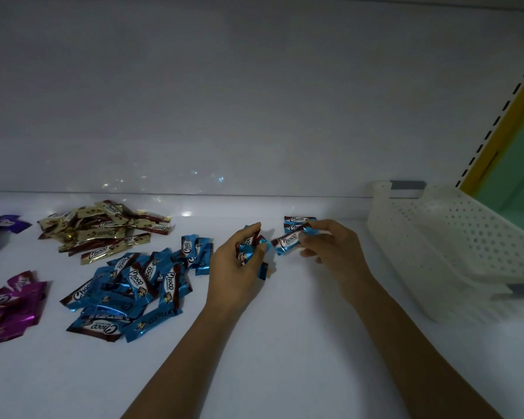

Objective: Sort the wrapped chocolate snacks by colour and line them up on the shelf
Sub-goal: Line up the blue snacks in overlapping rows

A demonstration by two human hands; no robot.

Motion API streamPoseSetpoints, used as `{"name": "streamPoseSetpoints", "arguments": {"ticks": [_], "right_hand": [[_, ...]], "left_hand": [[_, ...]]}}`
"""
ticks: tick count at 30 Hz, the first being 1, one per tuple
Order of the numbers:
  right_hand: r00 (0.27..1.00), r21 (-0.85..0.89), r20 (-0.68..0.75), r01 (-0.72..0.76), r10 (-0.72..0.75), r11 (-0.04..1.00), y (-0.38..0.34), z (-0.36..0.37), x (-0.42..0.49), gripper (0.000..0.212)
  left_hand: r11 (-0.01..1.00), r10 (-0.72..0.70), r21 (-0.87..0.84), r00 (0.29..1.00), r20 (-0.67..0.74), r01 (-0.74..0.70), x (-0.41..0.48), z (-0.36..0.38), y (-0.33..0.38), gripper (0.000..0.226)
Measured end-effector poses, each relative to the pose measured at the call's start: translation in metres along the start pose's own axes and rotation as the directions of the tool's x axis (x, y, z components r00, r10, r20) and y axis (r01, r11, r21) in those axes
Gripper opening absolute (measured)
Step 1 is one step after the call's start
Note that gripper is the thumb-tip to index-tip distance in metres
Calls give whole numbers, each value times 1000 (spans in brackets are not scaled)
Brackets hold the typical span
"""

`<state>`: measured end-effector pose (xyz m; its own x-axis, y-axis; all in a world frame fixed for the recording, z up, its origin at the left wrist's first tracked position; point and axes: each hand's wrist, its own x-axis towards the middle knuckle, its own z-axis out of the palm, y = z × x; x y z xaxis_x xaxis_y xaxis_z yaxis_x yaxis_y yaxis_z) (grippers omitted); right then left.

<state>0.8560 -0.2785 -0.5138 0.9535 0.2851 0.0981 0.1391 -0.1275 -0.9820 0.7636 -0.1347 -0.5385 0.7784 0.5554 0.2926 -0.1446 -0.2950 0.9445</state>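
Shelf (285, 343): carrying the colour piles across its left half and a white basket (466, 237) at its right end.
Left hand (236, 267): curling its fingers round a bunch (248, 251) of blue wrappers, holding them just above the shelf.
Right hand (336, 252): pinching one blue snack (286, 242) by its right end between thumb and fingertips, the other fingers hanging loosely bent.
Snack axis: running roughly left to right, tilting a little, its free end pointing at the left hand.
Row (297, 220): two blue snacks lying one behind the other near the back of the shelf, long axes left to right.
Relation that matters: the row is sitting just behind the held snack, closer to the right hand than to the left, and nearly parallel to the snack, so a short push backward with a slight turn is probably all that is needed.
Blue pile (133, 291): lying loose and unsorted to the left of the left hand.
Gold pile (103, 234): sitting behind the blue pile.
Purple pile (3, 225) and magenta pile (9, 306): lying at the far left edge, partly cut off.
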Motion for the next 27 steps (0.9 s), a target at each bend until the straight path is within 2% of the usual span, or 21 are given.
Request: {"name": "streamPoseSetpoints", "arguments": {"ticks": [1, 2, 3, 4, 6, 8, 10, 12, 14, 17, 20, 22, 23, 24, 25, 26, 27], "right_hand": [[997, -251, -61, 26, -43, 968, 4, -6, 3, 15], [993, -539, -85, 24, -83, 842, 8, -11, 4, 16], [990, -735, -93, 5, -109, 678, 12, -17, 3, 22], [989, -823, -98, -17, -113, 568, 15, -21, 3, 28], [983, -843, -65, 38, -172, 537, 15, -23, 0, 32], [933, -826, 82, 260, -350, 500, 14, -21, 0, 23], [875, -833, 279, 425, -395, 353, 15, -15, 0, 22], [870, -861, 363, 450, -335, 236, 23, -11, 0, 31], [882, -896, 356, 416, -309, 156, 29, -9, 3, 37], [888, -912, 348, 395, -300, 114, 32, -1, 10, 40], [894, -912, 320, 381, -315, 154, 31, 5, 14, 40], [885, -906, 330, 395, -329, 152, 30, 5, 12, 38], [878, -885, 316, 410, -361, 222, 29, 5, 10, 35], [885, -813, 254, 414, -390, 410, 24, 6, 7, 29], [913, -645, 176, 389, -367, 658, 16, 6, 1, 22], [952, -394, 141, 307, -273, 866, 7, 8, -5, 18], [971, -158, 159, 203, -178, 966, -1, 10, -9, 21]], "left_hand": [[1000, -11, -4, 1000, -13, 11, 0, -1, 0, 37], [1000, -17, -6, 1000, -17, 17, 0, -1, 1, 38], [1000, -15, -10, 1000, -12, 15, -1, -2, 2, 40], [1000, -12, -14, 1000, 0, 12, -1, -2, 3, 43], [1000, -8, -1, 1000, 27, 8, -2, -1, 3, 46], [1000, -3, 14, 999, 40, 2, -3, -1, 4, 47], [1000, 5, 15, 999, 44, -5, -3, -1, 3, 48], [1000, -3, 8, 999, 36, 3, -3, -1, 4, 50], [1000, -1, -18, 1000, 19, 2, -4, 0, 7, 53], [999, 38, -33, 999, -16, -38, -5, 1, 8, 57], [998, -13, -66, 999, -34, 11, -5, 0, 6, 32], [997, 9, -73, 1000, 3, -9, -4, 1, 5, 26], [997, 36, -67, 999, 27, -35, -4, 1, 5, 24], [996, 64, -65, 996, 55, -60, -5, 1, 7, 23], [995, 88, -64, 993, 81, -82, -5, 1, 8, 25], [993, 104, -66, 989, 104, -97, -5, 1, 8, 28], [992, 116, -66, 986, 121, -108, -5, 0, 8, 31]]}}
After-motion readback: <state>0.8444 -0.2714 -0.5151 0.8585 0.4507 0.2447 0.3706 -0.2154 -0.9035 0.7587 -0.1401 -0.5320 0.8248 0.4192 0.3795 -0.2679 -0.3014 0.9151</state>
